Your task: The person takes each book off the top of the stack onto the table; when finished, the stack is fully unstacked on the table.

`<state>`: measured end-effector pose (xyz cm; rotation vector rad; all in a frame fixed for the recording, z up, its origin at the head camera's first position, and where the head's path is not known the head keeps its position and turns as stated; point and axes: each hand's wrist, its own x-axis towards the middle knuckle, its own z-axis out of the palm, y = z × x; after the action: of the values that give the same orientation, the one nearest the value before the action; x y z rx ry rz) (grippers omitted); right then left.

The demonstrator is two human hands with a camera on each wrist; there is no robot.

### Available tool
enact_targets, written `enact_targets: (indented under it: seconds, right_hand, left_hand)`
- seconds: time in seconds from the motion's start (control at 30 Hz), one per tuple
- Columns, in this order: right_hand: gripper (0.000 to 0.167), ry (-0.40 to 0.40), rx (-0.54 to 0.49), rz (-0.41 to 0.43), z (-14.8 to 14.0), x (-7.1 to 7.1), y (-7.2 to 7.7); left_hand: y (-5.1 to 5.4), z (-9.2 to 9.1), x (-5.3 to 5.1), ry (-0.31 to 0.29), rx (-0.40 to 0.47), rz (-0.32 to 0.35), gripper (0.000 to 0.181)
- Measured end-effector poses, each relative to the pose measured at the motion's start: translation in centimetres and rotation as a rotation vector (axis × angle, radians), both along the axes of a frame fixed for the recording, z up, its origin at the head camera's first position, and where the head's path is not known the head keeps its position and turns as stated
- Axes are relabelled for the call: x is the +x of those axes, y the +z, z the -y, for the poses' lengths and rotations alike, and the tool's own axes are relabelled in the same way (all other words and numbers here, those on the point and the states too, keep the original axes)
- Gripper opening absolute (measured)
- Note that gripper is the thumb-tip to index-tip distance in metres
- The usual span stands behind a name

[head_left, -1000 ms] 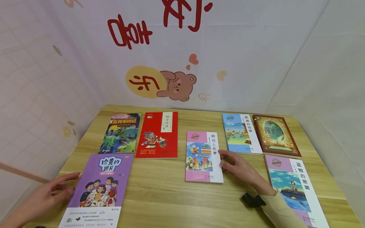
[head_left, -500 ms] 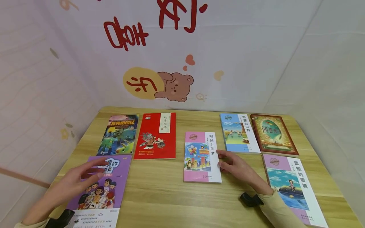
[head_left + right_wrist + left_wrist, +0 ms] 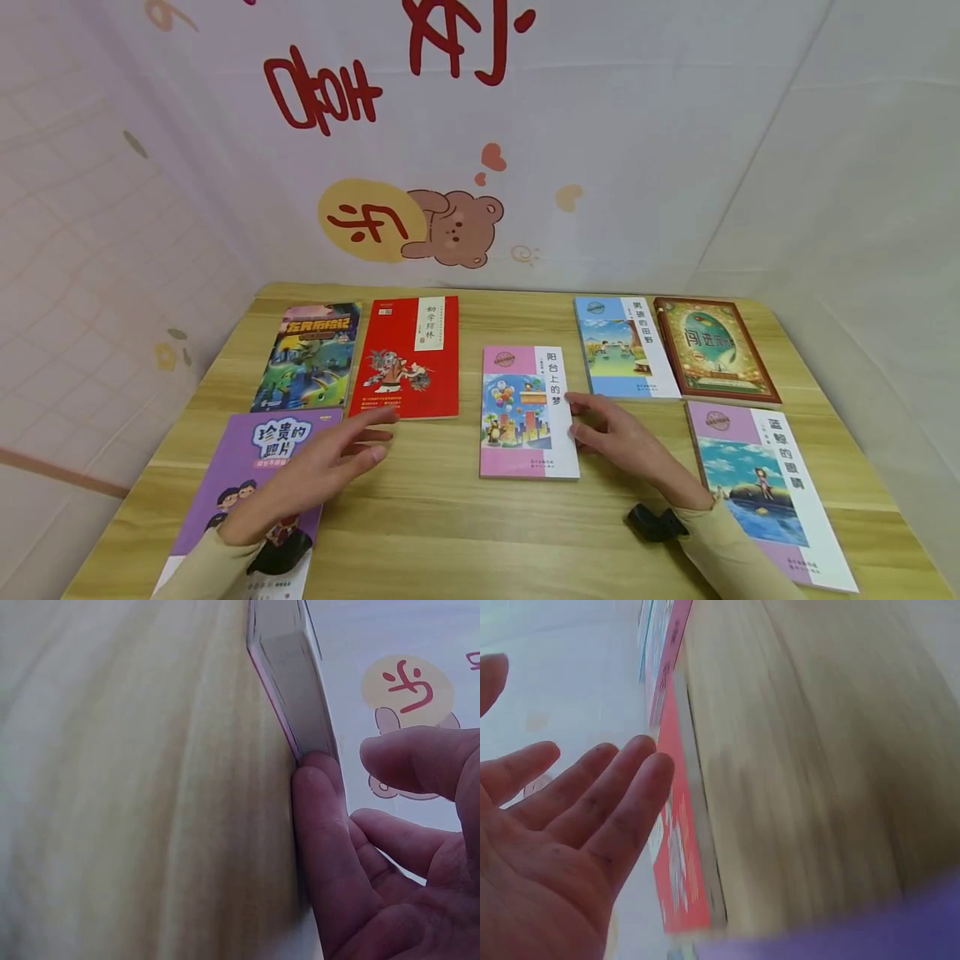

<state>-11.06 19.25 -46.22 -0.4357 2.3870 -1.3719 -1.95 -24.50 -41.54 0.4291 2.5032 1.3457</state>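
A pink-and-white book (image 3: 522, 421) with balloons on its cover lies flat in the middle of the table. At its right edge is my right hand (image 3: 626, 442); in the right wrist view fingertips (image 3: 319, 776) touch the book's edge (image 3: 289, 675), while the thumb stays off it. My left hand (image 3: 318, 471) hovers over the right side of the purple book (image 3: 217, 467), fingers loosely extended and holding nothing. Just beyond those fingertips lies the red book (image 3: 412, 358). The left wrist view shows the left palm (image 3: 547, 877) with its fingers spread near the red book's side.
A dinosaur-cover book (image 3: 307, 358) lies at the back left. At the right are a blue-and-white book (image 3: 626, 350), a brown-bordered book (image 3: 717, 350) and a pink book with a lake scene (image 3: 765, 492). A printed cloth wall (image 3: 622, 125) rises behind the wooden table (image 3: 435, 533).
My left hand has moved rightward from the purple book's left edge, across its cover, toward the middle. The right hand stays at the balloon book's edge. The view has shifted slightly.
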Motion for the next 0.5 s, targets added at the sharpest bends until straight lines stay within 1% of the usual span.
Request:
enact_targets:
  seconds: [0.2, 0.23, 0.33, 0.5]
  right_hand:
    - [0.054, 0.006, -0.009, -0.007, 0.0, 0.0, 0.2]
    - [0.054, 0.006, -0.008, -0.009, 0.0, 0.0, 0.3]
    - [0.053, 0.006, -0.006, -0.012, -0.1, 0.0, 0.2]
    - [0.052, -0.003, 0.017, -0.026, -0.1, 0.0, -0.1]
  left_hand:
    - [-0.6, -2.7, -1.1, -0.051, 0.036, 0.02, 0.059]
    - [-0.7, -3.1, -1.3, -0.059, 0.051, 0.034, 0.059]
    - [-1.2, -4.3, -1.6, -0.067, 0.129, 0.094, 0.059]
    - [-2.1, -6.3, -1.7, -0.052, 0.268, 0.233, 0.062]
